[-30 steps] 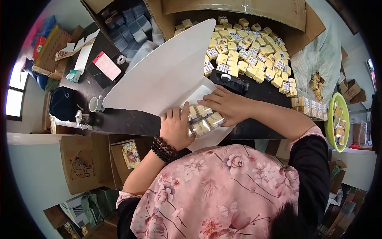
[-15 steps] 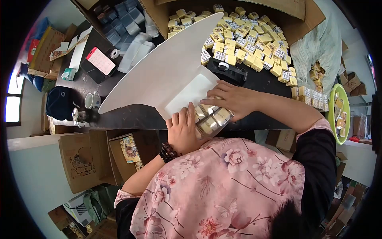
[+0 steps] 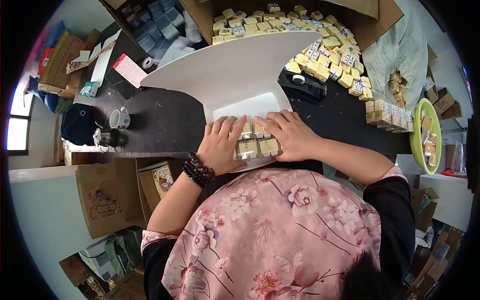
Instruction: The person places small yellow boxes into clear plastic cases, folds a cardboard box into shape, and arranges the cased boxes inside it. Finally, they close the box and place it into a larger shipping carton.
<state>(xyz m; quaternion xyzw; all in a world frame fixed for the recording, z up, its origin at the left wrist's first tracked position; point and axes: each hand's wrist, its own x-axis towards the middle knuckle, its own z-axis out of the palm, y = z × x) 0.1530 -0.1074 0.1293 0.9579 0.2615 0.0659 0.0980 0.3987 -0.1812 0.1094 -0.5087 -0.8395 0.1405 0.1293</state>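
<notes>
Gripping clear-cased block of yellow cubes [image 3: 247, 149] between left hand [image 3: 218, 142] and right hand [image 3: 295, 137], both half-curled, at near end of lidded white box [image 3: 245, 105].

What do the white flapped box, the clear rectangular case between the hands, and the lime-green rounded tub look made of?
White flapped box: likely smooth, matte card, maybe plastic; thin flap bows.
Clear rectangular case: seems glossy plastic; yellow contents show through, highlights glint.
Lime-green rounded tub: probably moulded plastic, smooth finish; uniform colour, rounded rim.
</notes>
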